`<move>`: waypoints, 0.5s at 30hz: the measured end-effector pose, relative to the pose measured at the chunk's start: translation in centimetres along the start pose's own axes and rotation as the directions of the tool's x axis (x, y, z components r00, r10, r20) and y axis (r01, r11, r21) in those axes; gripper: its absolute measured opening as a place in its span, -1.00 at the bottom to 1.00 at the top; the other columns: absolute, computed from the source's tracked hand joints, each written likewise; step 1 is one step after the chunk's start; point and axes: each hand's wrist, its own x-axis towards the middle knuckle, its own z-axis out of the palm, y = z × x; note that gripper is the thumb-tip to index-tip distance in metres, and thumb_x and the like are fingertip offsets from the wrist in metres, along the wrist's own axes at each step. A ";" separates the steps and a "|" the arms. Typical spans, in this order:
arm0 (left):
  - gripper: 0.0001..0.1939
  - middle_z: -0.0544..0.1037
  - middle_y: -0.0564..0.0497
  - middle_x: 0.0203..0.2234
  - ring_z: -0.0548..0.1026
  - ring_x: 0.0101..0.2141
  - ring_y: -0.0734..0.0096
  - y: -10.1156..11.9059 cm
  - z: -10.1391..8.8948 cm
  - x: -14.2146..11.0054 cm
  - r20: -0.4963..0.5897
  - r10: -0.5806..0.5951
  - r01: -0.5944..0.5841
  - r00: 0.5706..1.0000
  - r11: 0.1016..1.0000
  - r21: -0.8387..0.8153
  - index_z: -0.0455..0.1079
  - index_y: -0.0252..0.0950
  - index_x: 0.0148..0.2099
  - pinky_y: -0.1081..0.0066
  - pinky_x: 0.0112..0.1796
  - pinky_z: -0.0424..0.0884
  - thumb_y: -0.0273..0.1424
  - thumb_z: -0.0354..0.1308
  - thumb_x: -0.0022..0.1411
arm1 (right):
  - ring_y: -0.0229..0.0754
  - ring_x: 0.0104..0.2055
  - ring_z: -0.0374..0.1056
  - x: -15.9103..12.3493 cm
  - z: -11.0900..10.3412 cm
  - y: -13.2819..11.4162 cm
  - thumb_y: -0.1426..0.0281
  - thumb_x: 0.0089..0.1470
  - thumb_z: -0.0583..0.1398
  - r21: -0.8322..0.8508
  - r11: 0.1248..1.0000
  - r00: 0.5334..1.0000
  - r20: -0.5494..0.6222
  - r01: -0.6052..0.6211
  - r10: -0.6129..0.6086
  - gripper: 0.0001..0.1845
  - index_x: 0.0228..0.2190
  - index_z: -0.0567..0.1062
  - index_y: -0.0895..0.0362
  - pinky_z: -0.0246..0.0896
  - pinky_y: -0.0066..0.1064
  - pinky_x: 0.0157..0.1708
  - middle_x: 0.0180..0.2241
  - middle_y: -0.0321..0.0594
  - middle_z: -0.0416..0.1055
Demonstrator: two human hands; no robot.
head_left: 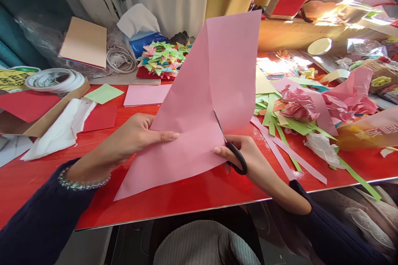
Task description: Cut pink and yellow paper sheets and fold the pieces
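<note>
Head cam, facing fwd & dn, close abv hands [139, 136]

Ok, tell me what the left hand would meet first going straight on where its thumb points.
Past the pink sheet it holds, the left hand would likely meet the scissors in the right hand first, though the depth between them is unclear.

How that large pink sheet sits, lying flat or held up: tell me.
The pink sheet is held up: the left hand grips its left edge, the right hand holds scissors to it, and its top stands upright.
</note>
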 end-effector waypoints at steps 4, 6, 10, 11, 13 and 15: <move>-0.90 0.62 0.07 -0.48 0.56 -0.51 0.34 -0.5 -0.3 0.4 0.087 0.025 -0.029 0.996 0.999 0.043 0.55 -0.20 -0.41 0.57 -0.62 0.43 -0.42 0.31 -0.09 | -0.37 -0.57 -0.05 0.1 -0.2 -0.3 0.02 -0.12 0.26 0.000 0.999 0.999 0.002 0.036 -0.036 -0.53 -0.62 0.28 0.14 -0.21 -0.46 -0.60 -0.61 -0.39 0.02; -0.90 0.62 0.08 -0.47 0.57 -0.50 0.33 -0.7 -0.4 0.5 0.095 0.035 -0.040 0.995 0.998 0.053 0.55 -0.17 -0.41 0.57 -0.61 0.43 -0.41 0.31 -0.09 | -0.36 -0.55 -0.06 0.2 -0.2 -0.4 0.00 -0.14 0.27 -0.013 0.999 0.999 0.004 0.041 -0.041 -0.51 -0.63 0.27 0.14 -0.22 -0.45 -0.59 -0.60 -0.38 0.01; -0.90 0.62 0.09 -0.47 0.57 -0.49 0.30 -0.6 -0.4 0.5 0.082 0.025 -0.030 0.996 0.998 0.061 0.55 -0.16 -0.41 0.54 -0.59 0.44 -0.41 0.32 -0.10 | -0.36 -0.57 -0.11 0.2 -0.1 -0.3 0.00 -0.14 0.27 -0.022 0.999 0.999 -0.030 0.024 -0.024 -0.50 -0.64 0.24 0.13 -0.25 -0.45 -0.60 -0.62 -0.41 -0.05; -0.90 0.62 0.09 -0.47 0.57 -0.49 0.31 -0.6 -0.4 0.5 0.075 0.019 -0.024 0.997 0.998 0.064 0.55 -0.15 -0.41 0.54 -0.59 0.44 -0.41 0.32 -0.10 | -0.36 -0.57 -0.12 0.2 -0.1 -0.2 -0.01 -0.14 0.26 -0.020 1.000 0.999 -0.034 0.016 -0.017 -0.50 -0.64 0.24 0.13 -0.26 -0.45 -0.60 -0.63 -0.41 -0.06; -0.90 0.62 0.10 -0.49 0.57 -0.51 0.33 -0.4 -0.2 0.4 0.073 0.011 -0.016 0.997 0.998 0.059 0.55 -0.16 -0.43 0.56 -0.60 0.44 -0.42 0.33 -0.11 | -0.36 -0.57 -0.11 0.2 0.0 -0.1 -0.02 -0.13 0.26 -0.019 1.000 1.000 -0.026 0.009 -0.010 -0.50 -0.62 0.25 0.13 -0.25 -0.45 -0.60 -0.62 -0.41 -0.05; -0.90 0.62 0.09 -0.50 0.57 -0.52 0.34 -0.4 -0.1 0.3 0.090 -0.005 0.001 0.996 0.999 0.051 0.55 -0.16 -0.43 0.56 -0.60 0.44 -0.43 0.34 -0.11 | -0.35 -0.56 -0.10 0.2 -0.1 -0.2 -0.04 -0.13 0.24 -0.031 0.999 1.000 -0.012 0.019 -0.020 -0.50 -0.61 0.27 0.12 -0.24 -0.45 -0.59 -0.61 -0.39 -0.03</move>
